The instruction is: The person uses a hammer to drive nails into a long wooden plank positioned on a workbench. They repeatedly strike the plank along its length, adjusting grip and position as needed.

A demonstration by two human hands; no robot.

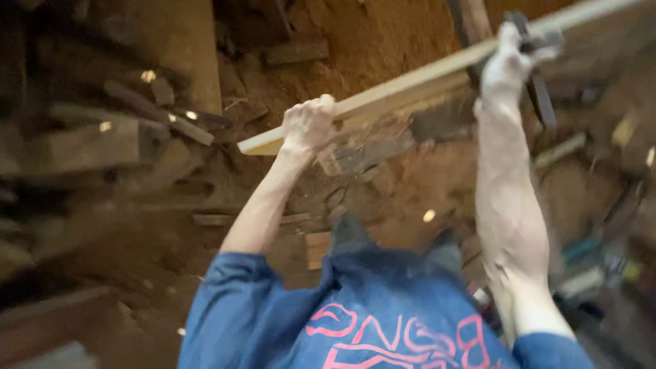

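- The person is looking down at their own arms, and the picture is rather blurred from motion.
- The left hand (309,124) is closing its grip around a long pale wooden plank (410,78), close to the plank's near end.
- The right hand (509,58) is farther along the same plank, up toward the right side of the view; its grip is closed on a dark tool (540,82) with a long handle, possibly a hammer, and it is pressing at the plank there.
- The plank's long axis is running from the lower left to the upper right, rising across the view, so the left hand is nearer to its free end and the right hand is nearer to its far part.
- Under the plank a rough wooden block (369,147) is lying, and the plank seems to be resting on it; I cannot tell this exactly.
- All around, the earthen floor (383,41) is carrying scattered wood offcuts (184,123).
- The person is wearing a blue shirt (369,307) with pink print.
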